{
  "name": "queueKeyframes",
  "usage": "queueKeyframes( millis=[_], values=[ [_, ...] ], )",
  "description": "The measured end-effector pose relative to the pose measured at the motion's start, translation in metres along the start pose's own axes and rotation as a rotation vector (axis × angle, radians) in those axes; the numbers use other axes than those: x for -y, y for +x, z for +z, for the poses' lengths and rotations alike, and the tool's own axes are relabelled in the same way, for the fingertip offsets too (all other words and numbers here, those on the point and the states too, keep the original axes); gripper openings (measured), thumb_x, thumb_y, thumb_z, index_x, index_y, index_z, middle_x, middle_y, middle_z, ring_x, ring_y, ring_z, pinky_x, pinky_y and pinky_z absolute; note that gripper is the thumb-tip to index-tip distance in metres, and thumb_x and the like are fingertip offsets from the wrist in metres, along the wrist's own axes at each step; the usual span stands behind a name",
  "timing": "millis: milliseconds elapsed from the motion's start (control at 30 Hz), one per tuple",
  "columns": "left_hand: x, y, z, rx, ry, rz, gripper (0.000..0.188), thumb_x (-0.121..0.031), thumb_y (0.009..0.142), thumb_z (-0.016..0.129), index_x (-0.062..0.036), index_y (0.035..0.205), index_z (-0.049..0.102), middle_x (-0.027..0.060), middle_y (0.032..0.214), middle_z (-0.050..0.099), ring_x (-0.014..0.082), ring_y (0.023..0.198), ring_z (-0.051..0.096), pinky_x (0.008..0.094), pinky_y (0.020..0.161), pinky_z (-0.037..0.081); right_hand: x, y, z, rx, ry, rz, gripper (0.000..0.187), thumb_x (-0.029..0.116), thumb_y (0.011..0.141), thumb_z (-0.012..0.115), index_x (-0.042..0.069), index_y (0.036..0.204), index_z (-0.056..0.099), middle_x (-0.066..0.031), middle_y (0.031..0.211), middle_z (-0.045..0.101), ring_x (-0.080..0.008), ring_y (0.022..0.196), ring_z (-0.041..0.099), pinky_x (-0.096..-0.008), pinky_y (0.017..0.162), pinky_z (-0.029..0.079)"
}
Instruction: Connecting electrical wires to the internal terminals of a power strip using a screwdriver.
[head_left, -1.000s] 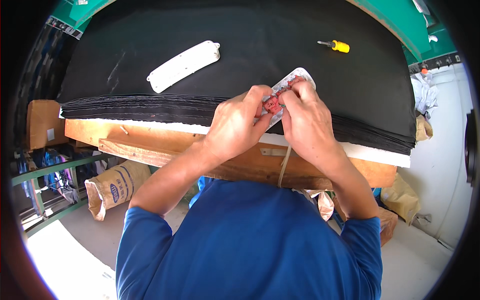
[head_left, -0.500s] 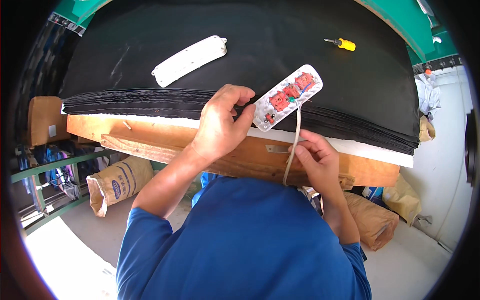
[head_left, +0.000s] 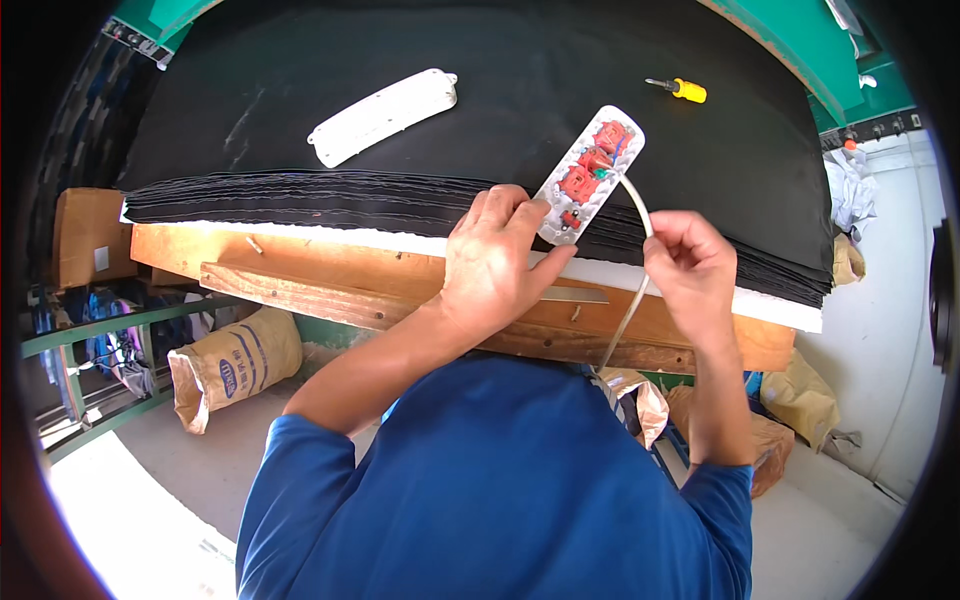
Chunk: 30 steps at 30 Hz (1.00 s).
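An opened white power strip (head_left: 592,172) lies tilted near the front edge of the black sheets, its red socket parts and a few coloured wires facing up. My left hand (head_left: 497,255) grips its near end between thumb and fingers. From the side of the strip a white cable (head_left: 638,285) bends down toward my body. My right hand (head_left: 692,268) pinches this cable a short way from the strip. Farther left rests the white back cover (head_left: 384,117), apart from both hands. A screwdriver with a yellow handle (head_left: 688,91) lies at the far right.
Stacked black sheets (head_left: 300,205) cover the table, above a wooden front edge (head_left: 330,290). A thin metal strip (head_left: 575,295) sits on that edge. Below are a paper sack (head_left: 240,365) at left and more sacks (head_left: 800,405) at right. A cardboard box (head_left: 92,238) stands far left.
My left hand has moved right and closed on the strip's near end. The strip has turned more upright. My right hand has risen rightward, lifting the cable into a bend.
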<state>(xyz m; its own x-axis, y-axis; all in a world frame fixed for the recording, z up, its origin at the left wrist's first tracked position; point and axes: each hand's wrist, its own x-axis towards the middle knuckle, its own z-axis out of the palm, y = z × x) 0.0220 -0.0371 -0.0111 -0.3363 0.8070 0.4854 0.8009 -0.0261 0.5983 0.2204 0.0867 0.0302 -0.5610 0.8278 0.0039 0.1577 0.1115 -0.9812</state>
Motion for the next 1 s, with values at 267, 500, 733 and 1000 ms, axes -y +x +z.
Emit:
queueKeyframes(
  millis=[267,500,733,1000],
  values=[
    [0.005,0.009,-0.001,-0.028,-0.126,-0.013,0.041,-0.015,0.075,0.087,-0.0001,0.109,0.07,0.0157,0.108,0.065,0.0341,0.099,0.065,0.042,0.084,0.055,-0.008,0.009,-0.011,0.145,-0.211,-0.076,0.02,-0.009,0.09,0.067,0.003,0.106,0.067,0.004,0.081,0.063,-0.0007,0.071,0.056,-0.0191,0.062,0.046],
    [0.016,0.038,-0.005,0.065,-0.154,0.065,0.038,-0.006,0.081,0.078,-0.0016,0.118,0.069,0.0175,0.107,0.066,0.0365,0.098,0.066,0.0418,0.083,0.055,-0.02,0.005,0.002,0.207,-0.044,0.043,0.021,-0.008,0.091,0.065,0.003,0.109,0.062,-0.0008,0.093,0.066,-0.0048,0.08,0.062,-0.022,0.071,0.052],
    [0.022,0.054,-0.017,0.325,-0.192,-0.012,0.037,-0.007,0.083,0.075,-0.0012,0.118,0.068,0.015,0.1,0.066,0.0346,0.091,0.067,0.0423,0.078,0.055,-0.002,0.03,0.014,0.122,0.099,0.08,0.039,-0.002,0.098,0.068,0.001,0.135,0.056,-0.0061,0.098,0.068,-0.0066,0.081,0.062,-0.0228,0.071,0.053],
    [0.011,0.06,-0.018,0.242,-0.188,0.023,0.043,-0.007,0.079,0.079,-0.0026,0.121,0.067,0.0172,0.107,0.067,0.0364,0.099,0.068,0.0423,0.085,0.056,-0.019,0.029,0.024,0.08,0.155,-0.033,0.042,-0.004,0.096,0.069,0.0,0.134,0.053,-0.0078,0.098,0.07,-0.0078,0.08,0.064,-0.0232,0.071,0.053]
  ],
)
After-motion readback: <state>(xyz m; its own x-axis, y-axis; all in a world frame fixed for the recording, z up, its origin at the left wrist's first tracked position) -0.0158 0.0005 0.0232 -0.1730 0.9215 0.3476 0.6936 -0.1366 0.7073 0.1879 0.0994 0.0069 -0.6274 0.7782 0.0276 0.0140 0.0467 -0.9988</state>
